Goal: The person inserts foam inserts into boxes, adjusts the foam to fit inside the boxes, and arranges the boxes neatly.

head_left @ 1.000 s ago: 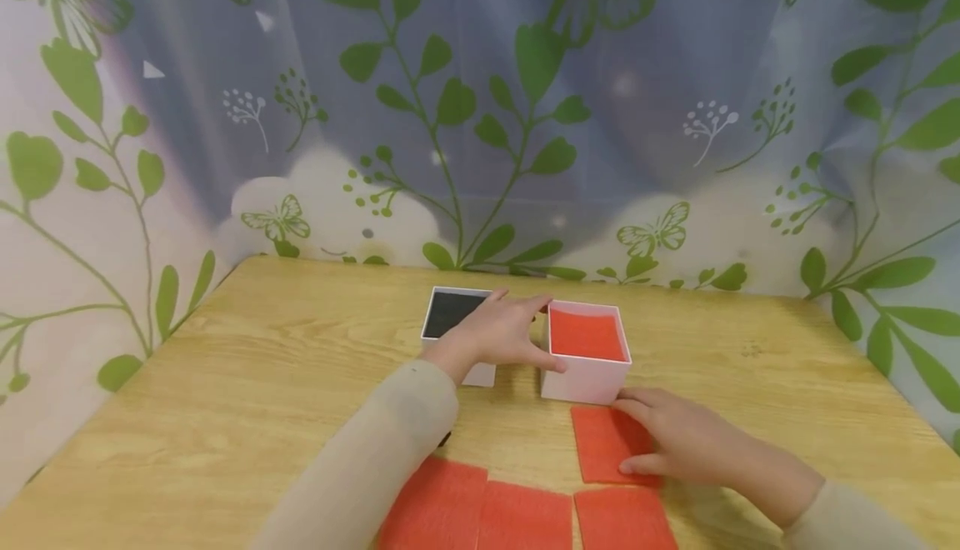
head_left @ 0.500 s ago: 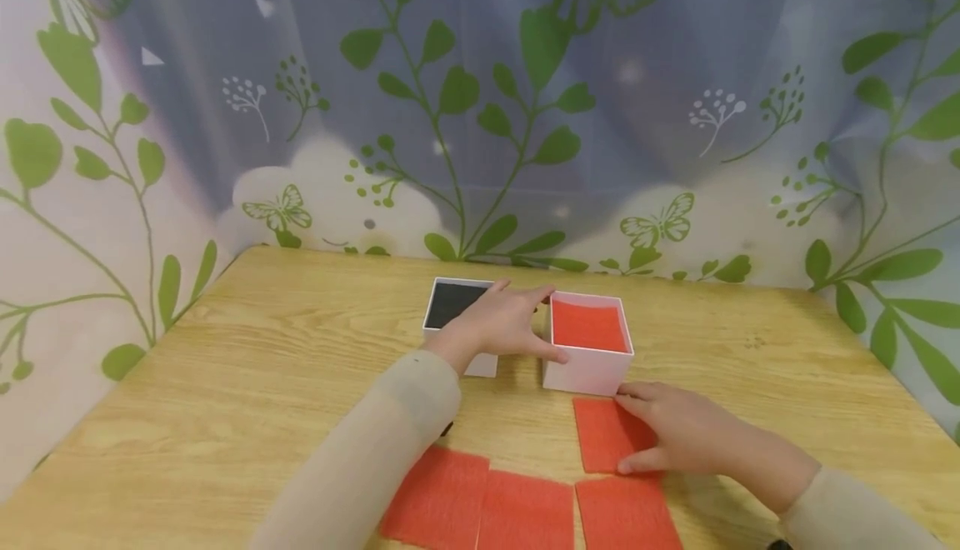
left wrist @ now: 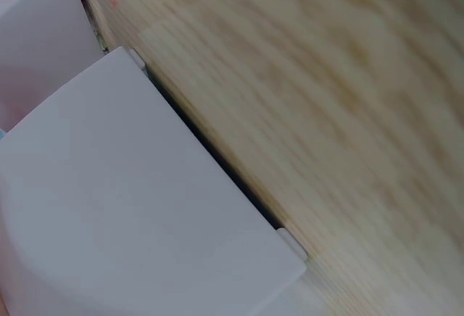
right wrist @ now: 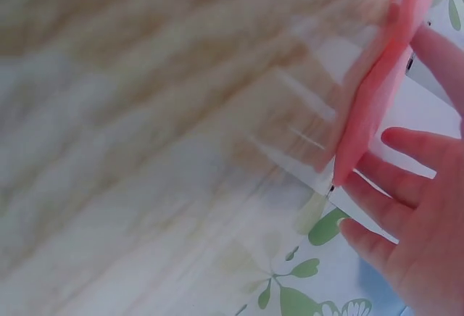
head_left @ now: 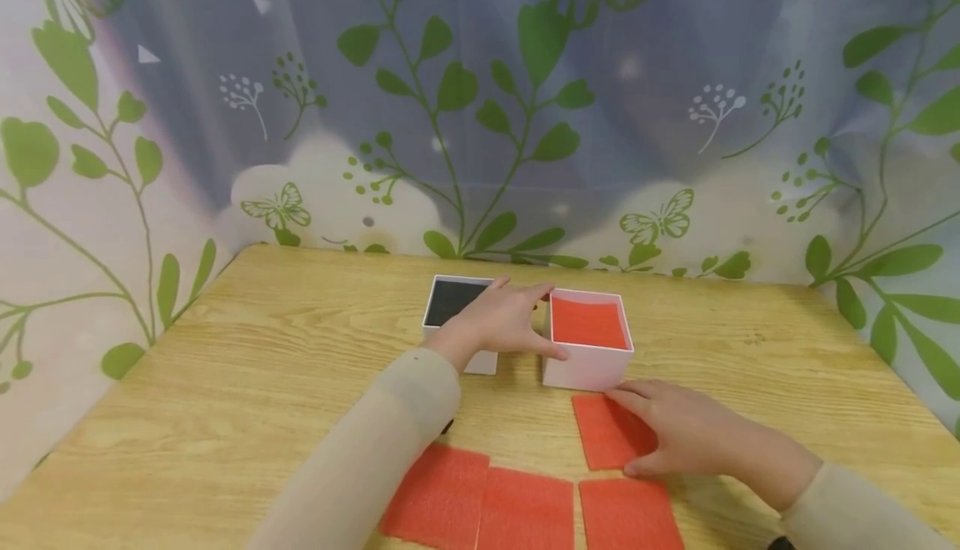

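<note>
In the head view, a white box [head_left: 588, 367] holding red felt-like squares [head_left: 588, 322] stands towards the back of the table. My left hand [head_left: 510, 317] holds its left side, thumb on the front wall and fingers at the far left corner. White box wall [left wrist: 138, 178] fills much of the left wrist view. A single red square [head_left: 603, 433] lies just before the box. My right hand [head_left: 686, 429] touches its right side with extended fingers, thumb at the near edge. In the right wrist view, those fingers [right wrist: 384, 193] lie along the red square's edge [right wrist: 370, 113].
A second white box with black squares [head_left: 450, 302] stands to the left, partly behind my left hand. Several more red squares [head_left: 525, 508] lie in a row at the table's front. A patterned curtain [head_left: 480, 117] hangs behind the wooden table [head_left: 225, 383].
The right fingertips have slid slightly left along the square's far edge, and the square has shifted slightly away from the row. My left hand keeps its place on the box.
</note>
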A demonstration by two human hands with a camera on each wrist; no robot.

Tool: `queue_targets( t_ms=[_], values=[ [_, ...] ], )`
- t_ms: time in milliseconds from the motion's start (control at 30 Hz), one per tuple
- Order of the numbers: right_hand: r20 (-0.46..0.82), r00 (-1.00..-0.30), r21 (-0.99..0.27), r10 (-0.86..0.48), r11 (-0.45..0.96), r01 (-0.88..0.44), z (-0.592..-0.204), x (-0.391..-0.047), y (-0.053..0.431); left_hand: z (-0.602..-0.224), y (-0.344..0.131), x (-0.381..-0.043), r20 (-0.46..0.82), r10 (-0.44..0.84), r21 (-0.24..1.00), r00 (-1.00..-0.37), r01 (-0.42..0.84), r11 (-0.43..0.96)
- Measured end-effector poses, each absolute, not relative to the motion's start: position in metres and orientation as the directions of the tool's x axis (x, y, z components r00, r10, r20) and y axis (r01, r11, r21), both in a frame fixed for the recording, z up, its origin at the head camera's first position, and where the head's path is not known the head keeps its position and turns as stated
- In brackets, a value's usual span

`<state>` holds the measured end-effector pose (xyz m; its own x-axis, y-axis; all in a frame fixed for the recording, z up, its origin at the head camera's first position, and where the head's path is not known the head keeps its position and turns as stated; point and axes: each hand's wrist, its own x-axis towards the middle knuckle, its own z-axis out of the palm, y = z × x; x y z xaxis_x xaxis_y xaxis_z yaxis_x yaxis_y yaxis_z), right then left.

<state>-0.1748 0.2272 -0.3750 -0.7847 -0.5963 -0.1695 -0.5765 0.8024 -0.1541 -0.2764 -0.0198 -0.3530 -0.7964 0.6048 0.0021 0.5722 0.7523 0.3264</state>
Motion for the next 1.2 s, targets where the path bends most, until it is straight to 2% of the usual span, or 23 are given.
queue_targets(
  t_ms=[367, 600, 933, 1200],
  values=[
    [-0.155, -0.762, -0.148, -0.629, 0.777, -0.612, -0.376, -0.177, 0.225, -0.351, -0.021, -0.276, -0.015, 0.6, 0.305, -0.8, 0.568, 0.764],
    [-0.135, -0.752, -0.099, -0.646, 0.763, -0.638, -0.376, -0.177, 0.221, -0.352, -0.023, -0.278, -0.013, 0.602, 0.316, -0.799, 0.568, 0.76],
    [-0.041, -0.738, -0.055, -0.674, 0.739, -0.672, -0.369, -0.171, 0.231, -0.353, -0.02, -0.278, 0.01, 0.609, 0.308, -0.793, 0.582, 0.753],
    [-0.108, -0.73, -0.117, -0.675, 0.738, -0.665, -0.378, -0.176, 0.231, -0.352, -0.02, -0.276, 0.001, 0.604, 0.306, -0.797, 0.575, 0.759]
  ],
)
